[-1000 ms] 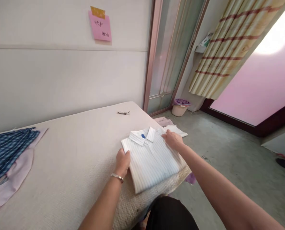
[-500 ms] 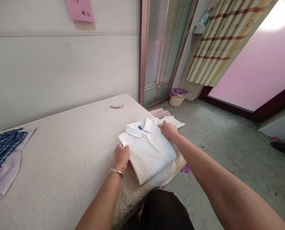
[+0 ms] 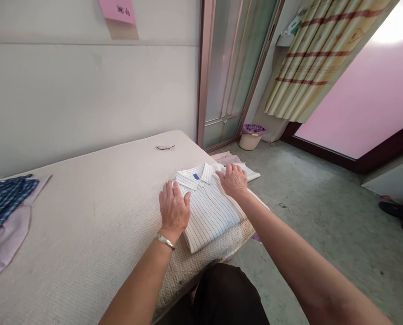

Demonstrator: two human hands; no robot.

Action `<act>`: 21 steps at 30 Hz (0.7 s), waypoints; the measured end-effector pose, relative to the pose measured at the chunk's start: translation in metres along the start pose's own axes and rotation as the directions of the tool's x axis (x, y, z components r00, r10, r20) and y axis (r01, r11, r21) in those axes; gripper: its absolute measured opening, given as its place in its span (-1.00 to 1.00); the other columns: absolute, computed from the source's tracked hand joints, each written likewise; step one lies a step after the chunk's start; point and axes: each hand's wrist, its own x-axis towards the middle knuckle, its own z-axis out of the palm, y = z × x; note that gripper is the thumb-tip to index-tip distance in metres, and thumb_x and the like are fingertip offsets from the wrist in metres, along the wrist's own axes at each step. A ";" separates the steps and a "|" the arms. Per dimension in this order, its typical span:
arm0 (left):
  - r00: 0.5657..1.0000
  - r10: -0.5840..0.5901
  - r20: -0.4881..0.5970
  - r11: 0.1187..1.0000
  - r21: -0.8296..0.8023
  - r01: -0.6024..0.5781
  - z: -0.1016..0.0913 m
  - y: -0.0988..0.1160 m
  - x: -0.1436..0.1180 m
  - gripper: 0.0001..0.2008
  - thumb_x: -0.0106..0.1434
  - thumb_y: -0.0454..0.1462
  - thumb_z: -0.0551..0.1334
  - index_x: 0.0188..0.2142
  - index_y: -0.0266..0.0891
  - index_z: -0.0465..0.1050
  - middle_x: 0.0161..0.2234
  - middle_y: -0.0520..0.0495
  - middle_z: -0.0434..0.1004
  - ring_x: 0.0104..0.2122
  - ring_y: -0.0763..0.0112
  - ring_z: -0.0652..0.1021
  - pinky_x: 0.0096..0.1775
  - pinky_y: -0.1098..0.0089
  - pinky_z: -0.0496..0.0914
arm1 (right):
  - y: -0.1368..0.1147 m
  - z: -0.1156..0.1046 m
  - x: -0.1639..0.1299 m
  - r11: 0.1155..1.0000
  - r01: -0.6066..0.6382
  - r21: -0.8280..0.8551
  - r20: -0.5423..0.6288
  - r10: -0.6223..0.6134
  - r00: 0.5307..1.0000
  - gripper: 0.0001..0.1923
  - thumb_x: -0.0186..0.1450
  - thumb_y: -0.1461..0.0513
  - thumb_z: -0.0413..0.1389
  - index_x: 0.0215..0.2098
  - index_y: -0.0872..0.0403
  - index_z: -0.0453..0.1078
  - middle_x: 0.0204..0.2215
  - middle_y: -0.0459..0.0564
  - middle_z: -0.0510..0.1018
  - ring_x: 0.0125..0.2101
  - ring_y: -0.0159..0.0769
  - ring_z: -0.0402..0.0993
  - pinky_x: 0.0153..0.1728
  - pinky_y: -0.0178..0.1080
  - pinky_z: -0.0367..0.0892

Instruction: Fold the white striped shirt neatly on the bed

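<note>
A folded white shirt (image 3: pixel 213 207) with thin dark stripes lies near the corner of the bed, its collar pointing away from me and a blue label inside the neck. My left hand (image 3: pixel 174 207) rests over the shirt's left edge, palm down, with the fingers extended and the thumb apart. On the opposite side, my right hand (image 3: pixel 233 179) lies on the shoulder area beside the collar, fingers stretched out. Neither hand grips the cloth. Part of each side edge is covered by my hands.
The bed (image 3: pixel 86 225) carries a pair of glasses (image 3: pixel 165 147) and blue plaid clothing (image 3: pixel 8 203) at far left. Past the bed's right edge are pale cloths (image 3: pixel 248 171), a lined waste bin (image 3: pixel 252 136) and dark shoes (image 3: pixel 396 210) on the floor. My knee (image 3: pixel 230 293) is below.
Both hands have let go of the shirt's side edges and opened out flat over it. The left hand has moved up and forward; the shirt has shifted slightly left in view.
</note>
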 end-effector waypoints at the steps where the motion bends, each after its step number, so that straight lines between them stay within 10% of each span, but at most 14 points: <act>1: 0.999 0.036 0.004 0.999 0.032 -0.036 0.007 0.001 0.002 -0.32 0.48 0.02 -0.04 0.35 -0.50 0.16 0.38 -0.59 0.10 0.40 -0.23 0.11 0.32 -0.15 0.05 | -0.005 0.005 -0.003 0.999 0.044 0.027 0.009 -0.044 0.999 -0.31 0.52 -0.12 -0.25 0.40 0.15 0.08 0.41 0.32 0.13 0.40 0.08 -0.03 0.32 0.10 -0.06; 10: 0.987 -0.037 0.159 0.990 0.142 0.014 0.062 -0.012 0.002 -0.15 0.43 0.17 -0.03 0.43 -0.45 0.06 0.47 -0.55 -0.16 0.44 -0.28 -0.04 0.31 -0.35 -0.07 | -0.014 0.048 -0.011 0.986 0.162 0.045 0.136 -0.167 0.977 -0.14 0.45 -0.26 -0.28 0.54 0.00 -0.22 0.53 0.10 -0.25 0.48 0.03 -0.38 0.39 0.20 -0.40; 16: 0.982 -0.004 0.190 0.989 0.149 -0.025 0.016 -0.011 -0.008 -0.26 0.49 0.07 -0.11 0.42 -0.44 0.08 0.45 -0.50 -0.04 0.43 -0.22 0.05 0.30 -0.32 0.06 | -0.026 0.013 -0.028 0.993 0.076 0.090 0.255 -0.097 0.962 -0.17 0.47 -0.23 -0.30 0.54 0.01 -0.19 0.52 0.13 -0.23 0.48 0.02 -0.36 0.38 0.20 -0.36; 21: 0.936 0.317 0.151 0.936 0.106 -0.334 -0.007 -0.018 -0.088 -0.39 0.51 -0.03 -0.07 0.44 -0.24 0.12 0.48 -0.27 -0.01 0.45 -0.02 0.04 0.36 -0.14 0.07 | -0.023 0.004 -0.110 0.993 0.058 0.101 0.060 -0.064 0.996 -0.20 0.48 -0.22 -0.37 0.53 -0.02 -0.15 0.52 0.12 -0.14 0.48 0.04 -0.37 0.37 0.21 -0.34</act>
